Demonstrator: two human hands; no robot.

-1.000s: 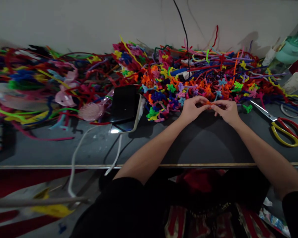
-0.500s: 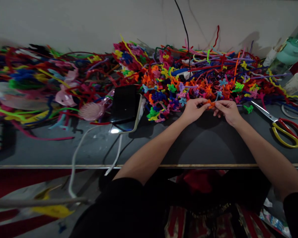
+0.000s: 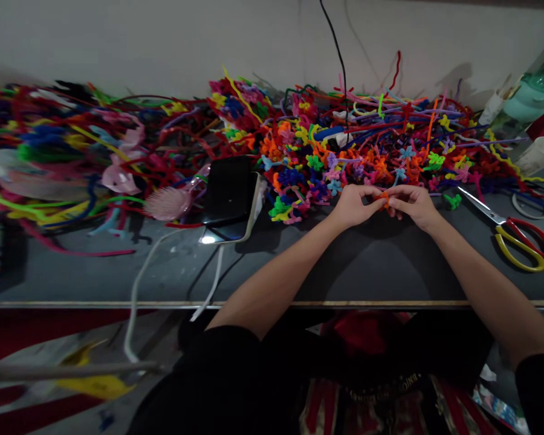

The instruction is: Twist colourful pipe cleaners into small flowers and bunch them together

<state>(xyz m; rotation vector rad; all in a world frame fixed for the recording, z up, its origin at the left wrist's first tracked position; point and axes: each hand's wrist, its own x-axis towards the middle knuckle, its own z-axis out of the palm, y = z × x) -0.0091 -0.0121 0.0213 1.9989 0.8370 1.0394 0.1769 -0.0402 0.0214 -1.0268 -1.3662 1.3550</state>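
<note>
Between my two hands is a small orange pipe cleaner piece [image 3: 384,199], bent into a compact shape and partly hidden by fingertips. My left hand [image 3: 356,205] pinches its left side between thumb and forefinger. From the other side, the thumb and forefinger of my right hand [image 3: 413,205] close on it. Both hands hover just over the grey table [image 3: 381,266], in front of a heap of colourful pipe cleaner flowers [image 3: 315,162]. A small green pipe cleaner piece [image 3: 453,201] lies right of my right hand.
Scissors [image 3: 521,235] with red and yellow handles lie at the right, near a paper cup [image 3: 540,154]. On the left are a phone [image 3: 229,190] on a white-edged device, a pink hairbrush [image 3: 167,202], a white cable [image 3: 138,284] and more loose pipe cleaners [image 3: 49,142]. A black cord [image 3: 338,48] hangs behind.
My hands have drawn slightly closer together. The orange piece, stretched sideways between the fingertips before, now looks shorter and more bunched.
</note>
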